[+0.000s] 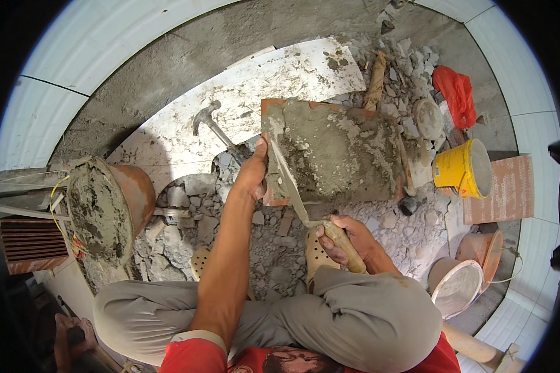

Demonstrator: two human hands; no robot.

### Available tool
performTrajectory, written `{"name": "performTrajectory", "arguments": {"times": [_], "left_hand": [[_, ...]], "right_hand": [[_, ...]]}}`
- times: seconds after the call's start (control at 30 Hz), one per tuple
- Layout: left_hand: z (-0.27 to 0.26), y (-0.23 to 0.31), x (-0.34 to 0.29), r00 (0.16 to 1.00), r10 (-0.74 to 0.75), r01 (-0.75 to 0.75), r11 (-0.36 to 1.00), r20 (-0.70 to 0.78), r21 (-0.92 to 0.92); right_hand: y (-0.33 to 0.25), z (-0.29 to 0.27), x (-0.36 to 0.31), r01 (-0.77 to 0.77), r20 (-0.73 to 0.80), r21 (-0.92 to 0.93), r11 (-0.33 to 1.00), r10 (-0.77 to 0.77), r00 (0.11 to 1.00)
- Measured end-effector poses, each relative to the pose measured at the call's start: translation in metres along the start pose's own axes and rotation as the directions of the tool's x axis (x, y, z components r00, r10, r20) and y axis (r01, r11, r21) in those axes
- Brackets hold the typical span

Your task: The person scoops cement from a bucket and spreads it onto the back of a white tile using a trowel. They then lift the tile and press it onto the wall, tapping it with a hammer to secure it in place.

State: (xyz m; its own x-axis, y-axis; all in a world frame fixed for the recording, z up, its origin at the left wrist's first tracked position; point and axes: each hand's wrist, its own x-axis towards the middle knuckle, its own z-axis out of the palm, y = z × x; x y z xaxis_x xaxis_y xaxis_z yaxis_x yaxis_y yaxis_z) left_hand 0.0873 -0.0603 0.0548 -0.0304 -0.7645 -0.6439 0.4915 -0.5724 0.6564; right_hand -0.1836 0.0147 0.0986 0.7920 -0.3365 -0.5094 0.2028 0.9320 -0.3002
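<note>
Mortar fills the orange bucket (109, 208) at our left; our left hand (253, 174) grips the tile's (336, 152) near edge, steadying it over the rubble. Our right hand (342, 239) clenches the trowel (292, 186), mid-spread, so we judge the next stroke needs even pressure across the grey coat

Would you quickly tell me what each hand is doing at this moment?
Left hand: closed on the edge of the mortar-covered tile, steadying it.
Right hand: closed around the wooden handle of the trowel, its blade on the mortar.
</note>
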Motion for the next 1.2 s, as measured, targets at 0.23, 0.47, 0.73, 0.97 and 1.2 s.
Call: {"name": "performTrajectory", "arguments": {"times": [0.23,0.47,0.73,0.97,1.2], "left_hand": [[0.001,0.001,-0.002,1.0,0.004,-0.004,1.0,-0.01,-0.001],[0.001,0.002,-0.005,1.0,-0.001,0.001,1.0,-0.016,-0.004],[0.001,0.002,-0.006,1.0,-0.009,0.009,1.0,-0.02,-0.008],[-0.001,0.001,-0.007,1.0,-0.014,0.014,1.0,-0.022,-0.016],[-0.001,0.001,-0.008,0.999,-0.018,0.017,1.0,-0.032,-0.016]], "right_hand": [[-0.028,-0.001,0.012,0.027,-0.03,0.001,1.0,-0.027,0.999],[-0.064,0.001,0.031,0.157,0.064,0.026,0.987,-0.158,0.985],[-0.05,0.013,0.018,0.147,0.018,0.068,0.987,-0.149,0.989],[-0.084,0.028,-0.04,-0.049,-0.423,-0.661,0.749,-0.318,0.848],[-0.094,0.04,-0.064,-0.229,0.222,-0.9,-0.371,-0.842,0.492]]}}
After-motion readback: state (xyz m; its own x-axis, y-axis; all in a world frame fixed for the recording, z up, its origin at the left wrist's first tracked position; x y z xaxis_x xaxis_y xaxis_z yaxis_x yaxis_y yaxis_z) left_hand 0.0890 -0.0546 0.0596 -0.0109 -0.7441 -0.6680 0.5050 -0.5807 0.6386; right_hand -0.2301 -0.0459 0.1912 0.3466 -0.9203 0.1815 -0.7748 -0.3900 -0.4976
